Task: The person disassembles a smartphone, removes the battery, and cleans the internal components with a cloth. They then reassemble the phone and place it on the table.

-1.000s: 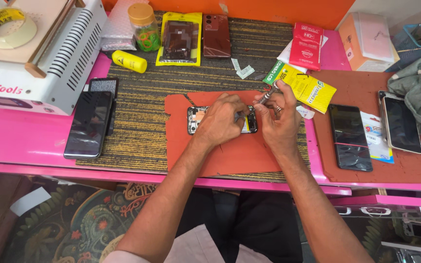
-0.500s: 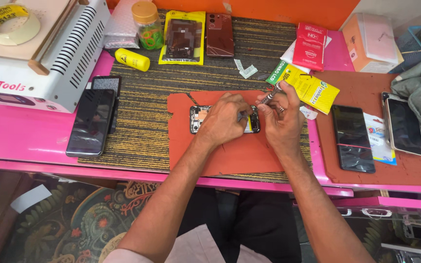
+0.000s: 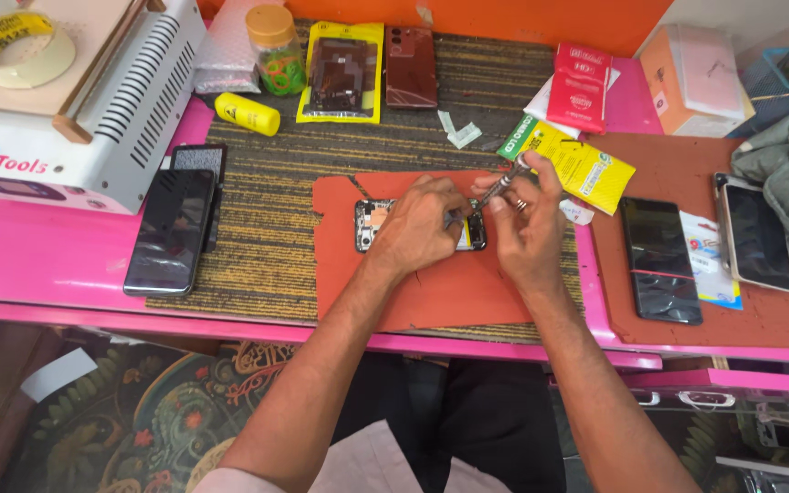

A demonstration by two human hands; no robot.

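An opened phone with its back off lies on an orange mat on the pink bench. My left hand lies over the phone's middle, pressing down on it and hiding much of it. My right hand grips a slim metal screwdriver, whose tip points down at the phone's right end, next to my left fingertips.
A white machine with a tape roll stands at the back left, with a dark phone in front of it. Yellow packets, a jar and a red phone lie behind. More phones rest on a brown mat at the right.
Both hands have stayed on the open phone, with only slight shifts of the screwdriver. The view has shifted a little.
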